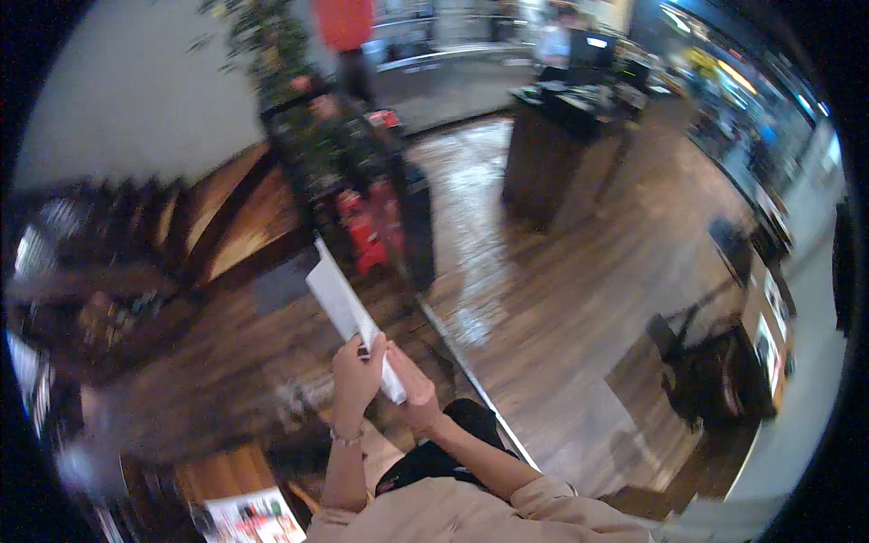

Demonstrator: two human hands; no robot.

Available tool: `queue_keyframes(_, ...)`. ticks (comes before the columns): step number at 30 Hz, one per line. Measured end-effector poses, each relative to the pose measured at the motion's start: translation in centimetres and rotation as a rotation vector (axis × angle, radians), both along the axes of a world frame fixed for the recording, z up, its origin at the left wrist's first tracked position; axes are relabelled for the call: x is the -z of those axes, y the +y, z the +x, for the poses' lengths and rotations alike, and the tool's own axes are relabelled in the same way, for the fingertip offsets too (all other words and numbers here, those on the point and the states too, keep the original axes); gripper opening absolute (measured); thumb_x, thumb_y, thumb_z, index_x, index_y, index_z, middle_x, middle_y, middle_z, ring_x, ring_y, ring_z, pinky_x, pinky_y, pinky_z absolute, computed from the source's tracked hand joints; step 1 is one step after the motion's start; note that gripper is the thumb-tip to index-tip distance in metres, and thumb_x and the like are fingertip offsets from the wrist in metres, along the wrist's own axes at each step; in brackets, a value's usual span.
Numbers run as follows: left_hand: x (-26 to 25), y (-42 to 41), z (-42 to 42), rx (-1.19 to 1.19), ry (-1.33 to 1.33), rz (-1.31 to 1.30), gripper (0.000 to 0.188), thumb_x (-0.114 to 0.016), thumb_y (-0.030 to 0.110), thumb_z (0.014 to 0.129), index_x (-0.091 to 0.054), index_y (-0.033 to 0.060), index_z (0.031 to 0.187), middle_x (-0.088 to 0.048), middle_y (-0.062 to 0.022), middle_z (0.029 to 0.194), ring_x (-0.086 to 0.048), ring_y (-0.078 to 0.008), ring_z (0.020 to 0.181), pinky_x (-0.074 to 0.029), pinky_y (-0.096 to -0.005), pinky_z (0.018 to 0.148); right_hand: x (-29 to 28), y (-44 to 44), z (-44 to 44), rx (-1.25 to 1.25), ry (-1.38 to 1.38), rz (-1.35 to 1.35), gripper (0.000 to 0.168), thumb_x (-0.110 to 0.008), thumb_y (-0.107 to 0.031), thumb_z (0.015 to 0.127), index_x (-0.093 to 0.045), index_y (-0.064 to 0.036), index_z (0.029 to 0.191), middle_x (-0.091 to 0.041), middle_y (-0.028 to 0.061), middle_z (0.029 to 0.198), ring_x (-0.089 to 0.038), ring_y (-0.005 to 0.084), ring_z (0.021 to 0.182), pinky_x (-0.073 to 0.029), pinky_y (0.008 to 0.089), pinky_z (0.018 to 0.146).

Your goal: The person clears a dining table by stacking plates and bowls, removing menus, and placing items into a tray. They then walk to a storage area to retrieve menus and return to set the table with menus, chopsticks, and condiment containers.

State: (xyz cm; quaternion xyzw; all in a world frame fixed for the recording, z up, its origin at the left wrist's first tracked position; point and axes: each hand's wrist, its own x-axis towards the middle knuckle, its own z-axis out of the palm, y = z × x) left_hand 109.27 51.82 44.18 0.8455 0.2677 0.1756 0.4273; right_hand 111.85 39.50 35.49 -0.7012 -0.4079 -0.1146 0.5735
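Both of my hands hold a folded sheaf of white paper [339,296] in front of my body. My left hand [358,380] grips its near end from the left, with a small dark item showing between the fingers; what that item is I cannot tell. Flat along the right side of the paper lies my right hand [413,383], fingers pointing away from me. The paper slants up and to the left, over a dark wooden floor [224,366]. A bracelet [347,438] circles my left wrist.
Red-and-black objects [370,231] stand ahead beside a leafy plant [265,54]. Farther off, a desk [543,159] bears a monitor [589,51], with a person [553,47] behind. A dark chair [719,373] is at right. Printed sheets [254,519] lie on a wooden surface [224,472] lower left.
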Motion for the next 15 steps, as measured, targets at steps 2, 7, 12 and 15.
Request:
queue_keyframes(2, -1.0, -2.6, 4.7, 0.122, -0.075, -0.058, 0.038, -0.07, 0.032, 0.092, -0.066, -0.004, 0.101, -0.071, -0.0151, 0.085, -0.068, -0.0208, 0.076, -0.054, -0.0359, 0.069, 1.7, -1.3, 3.7, 0.008, 0.203, 0.075, 0.067, -0.064, 0.002, 0.082, -0.043, 0.0, 0.145, -0.045, 0.0226, 0.147, -0.046, 0.0358, 0.135, -0.039, 0.038, 0.11)
queue_keyframes(7, -1.9, -5.9, 17.3, 0.387, -0.075, -0.301, 0.038, -0.069, 0.022, 0.093, -0.058, -0.004, 0.119, -0.066, -0.0092, 0.102, -0.06, -0.015, 0.09, -0.049, -0.0312, 0.079, -0.4, -5.3, 15.1, 0.216, 0.118, 0.122, 0.069, -0.063, 0.002, 0.082, -0.04, -0.005, 0.147, -0.041, 0.0202, 0.151, -0.043, 0.0341, 0.138, -0.036, 0.0374, 0.112)
queue_keyframes(12, -2.3, -10.1, 32.6, 0.563, -0.104, -0.484, 0.038, -0.067, 0.018, 0.094, -0.055, -0.0053, 0.122, -0.064, -0.0079, 0.108, -0.058, -0.014, 0.097, -0.048, -0.0284, 0.083, -2.5, -10.8, 28.4, 0.347, 0.113, 0.127, 0.077, -0.067, 0.0, 0.078, -0.037, -0.005, 0.149, -0.039, 0.0201, 0.153, -0.041, 0.0344, 0.14, -0.034, 0.0378, 0.114)
queue_keyframes(15, -2.4, -10.9, 42.0, 0.619, -0.141, -0.547, 0.038, -0.066, 0.017, 0.096, -0.054, -0.0076, 0.122, -0.064, -0.0065, 0.108, -0.059, -0.0127, 0.097, -0.048, -0.0266, 0.084, -3.4, -12.9, 37.6, 0.388, 0.113, 0.06, 0.08, -0.068, 0.003, 0.074, -0.038, -0.005, 0.148, -0.038, 0.0201, 0.153, -0.04, 0.0345, 0.14, -0.035, 0.0383, 0.113)
